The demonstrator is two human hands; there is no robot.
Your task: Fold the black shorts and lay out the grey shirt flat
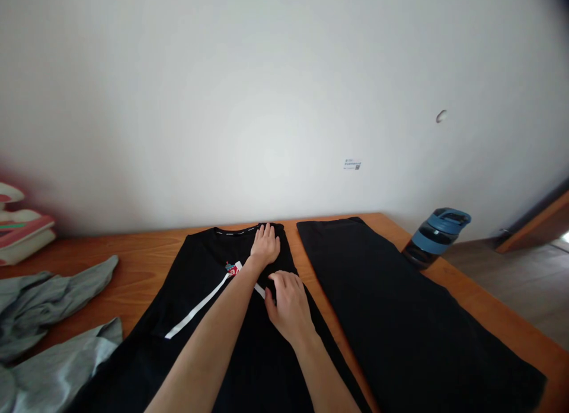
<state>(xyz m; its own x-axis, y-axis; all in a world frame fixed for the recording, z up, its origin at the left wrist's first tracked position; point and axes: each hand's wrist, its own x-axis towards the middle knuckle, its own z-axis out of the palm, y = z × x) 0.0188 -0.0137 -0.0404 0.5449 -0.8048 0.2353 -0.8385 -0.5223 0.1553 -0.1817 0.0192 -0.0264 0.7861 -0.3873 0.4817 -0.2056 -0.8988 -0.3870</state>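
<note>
- At the far left edge, a stack of folded cloth (pixel 20 226) in pink and white sits at the back of the wooden table (pixel 146 265), close to the white wall (pixel 267 93).
- In front of it, a crumpled grey garment (pixel 48 318) lies over the left part of the table, one end reaching towards the black shirt.
- The black shirt (pixel 195 342) lies flat in the middle of the table, collar towards the wall. A white stripe (pixel 195 309) runs slantwise across its chest, with a small red and blue print (pixel 231 268) at the stripe's upper end.
- The left hand (pixel 265 247) lies palm down on the shirt just below the collar, on the shirt's right half; its fingers are straight, close together and flat on the cloth, gripping nothing.
- The right hand (pixel 288 303) rests on the shirt nearer the person, just beside the left forearm. Its fingers are bent and bunched at the cloth by the stripe's right end; whether they pinch a fold cannot be told.
- To the right, a second black garment (pixel 400 318) is spread flat along the table, apart from the shirt with a strip of bare wood between them.
- A blue bottle (pixel 433 235) with a blue lid stands at the table's right edge, just beside that garment's far corner.
- On the wall above sits a small white label (pixel 352 164).
</note>
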